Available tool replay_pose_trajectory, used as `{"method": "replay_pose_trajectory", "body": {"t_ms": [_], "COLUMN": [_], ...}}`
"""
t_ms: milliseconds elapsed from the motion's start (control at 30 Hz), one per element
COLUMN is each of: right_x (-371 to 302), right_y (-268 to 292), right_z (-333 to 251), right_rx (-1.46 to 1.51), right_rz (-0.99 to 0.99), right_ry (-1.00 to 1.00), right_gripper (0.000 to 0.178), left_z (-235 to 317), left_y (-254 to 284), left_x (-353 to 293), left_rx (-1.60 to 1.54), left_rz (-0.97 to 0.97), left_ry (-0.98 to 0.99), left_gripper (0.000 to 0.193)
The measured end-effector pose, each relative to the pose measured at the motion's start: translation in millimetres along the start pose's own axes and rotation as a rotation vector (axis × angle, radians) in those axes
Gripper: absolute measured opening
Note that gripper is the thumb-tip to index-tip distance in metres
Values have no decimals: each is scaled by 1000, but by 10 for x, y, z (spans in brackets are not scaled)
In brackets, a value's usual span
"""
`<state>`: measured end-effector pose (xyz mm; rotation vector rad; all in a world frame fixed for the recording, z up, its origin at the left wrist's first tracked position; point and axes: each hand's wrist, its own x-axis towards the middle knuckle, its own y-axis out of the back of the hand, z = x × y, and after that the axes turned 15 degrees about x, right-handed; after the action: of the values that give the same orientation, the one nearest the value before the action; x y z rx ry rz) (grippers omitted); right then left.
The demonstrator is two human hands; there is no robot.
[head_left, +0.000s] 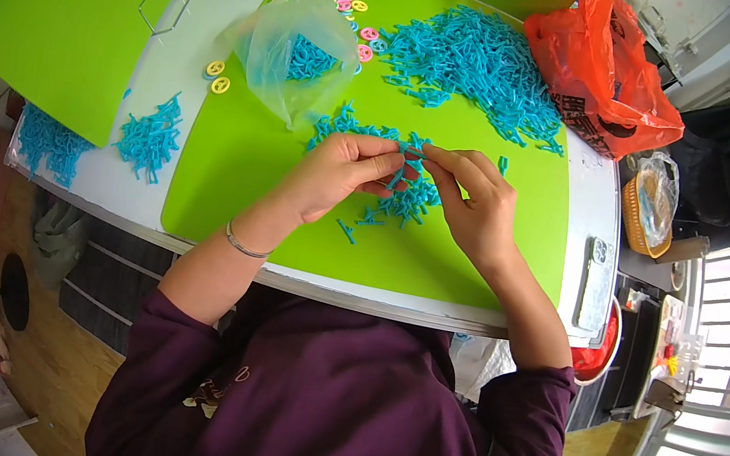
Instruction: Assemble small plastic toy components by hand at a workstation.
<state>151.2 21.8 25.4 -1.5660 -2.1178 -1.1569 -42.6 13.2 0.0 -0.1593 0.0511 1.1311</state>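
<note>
Both fingers [416,151] seemingly around blue piece [404,170]

Small blue plastic sticks [475,60], smooth and faintly glossy, heaped upper centre. Bright green matt mat [233,161], smooth. Thin clear plastic bag [292,52], crinkled, shiny. Glossy orange plastic bag [601,70], upper right. Slim metal bangle [241,245], polished. Purple cloth sleeves [178,342], soft, matt.

How the small blue piece [411,152] is shaped is too small to tell between both hands' fingertips [421,151].
</note>
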Motion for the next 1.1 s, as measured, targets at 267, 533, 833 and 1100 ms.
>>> {"method": "replay_pose_trajectory", "body": {"t_ms": [267, 533, 833, 1100], "right_x": [3, -21, 7, 2], "right_y": [12, -14, -25, -7], "right_z": [-20, -39, -118, -134], "right_rx": [6, 1, 0, -26], "right_rz": [14, 50, 50, 57], "right_ry": [-26, 0, 14, 97], "right_gripper": [17, 17, 15, 20], "left_z": [14, -26, -31, -6], "left_y": [-13, -151, -161, -154], "left_x": [-8, -23, -32, -37], "left_rx": [-75, 30, -186, -237], "left_rz": [-17, 83, 53, 61], "left_ry": [13, -76, -49, -83], "left_gripper": [25, 24, 24, 23]}}
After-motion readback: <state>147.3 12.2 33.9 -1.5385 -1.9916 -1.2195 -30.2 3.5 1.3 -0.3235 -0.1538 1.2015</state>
